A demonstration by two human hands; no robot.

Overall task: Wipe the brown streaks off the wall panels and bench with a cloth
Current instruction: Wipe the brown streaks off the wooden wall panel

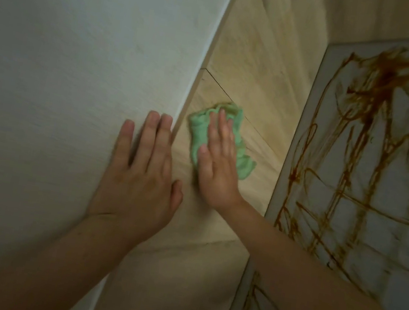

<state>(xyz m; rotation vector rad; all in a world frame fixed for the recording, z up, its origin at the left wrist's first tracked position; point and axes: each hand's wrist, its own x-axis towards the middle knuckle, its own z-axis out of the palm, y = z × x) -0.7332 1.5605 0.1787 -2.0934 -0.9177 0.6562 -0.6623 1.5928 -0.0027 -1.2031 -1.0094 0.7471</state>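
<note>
Cloth (pixel 197 133), green and bunched, sits pinned against the wood-grain panel (pixel 260 82) under your right hand (pixel 217 162), just below a thin seam (pixel 245 117) that crosses the panel at a slant. Your fingers (pixel 221 122) on that hand are straight and close together. They press the cloth flat rather than gripping it, and folds of it stick out on both sides of the hand and past the fingertips.

Your left hand (pixel 144 171) lies flat on the white wall (pixel 79 51) with its fingers (pixel 163 134) straight and holding nothing. The thumb is at the edge where the wall meets the wood-grain panel.

The brown streaks (pixel 376 103) are all on the pale panel (pixel 400 167) to the right, thick loops and lines running down past your right forearm. A strip of bare wood grain lies between them and the cloth.

You look to be mid-wipe on the wood-grain panel, which shows no brown around the cloth, so most of the job seems to lie ahead. The next move calls for sliding the cloth right, across the panel's edge and onto the streaks, keeping your palm pressure even. Expect the brown to smear, so be ready to turn the cloth to a clean face.
</note>
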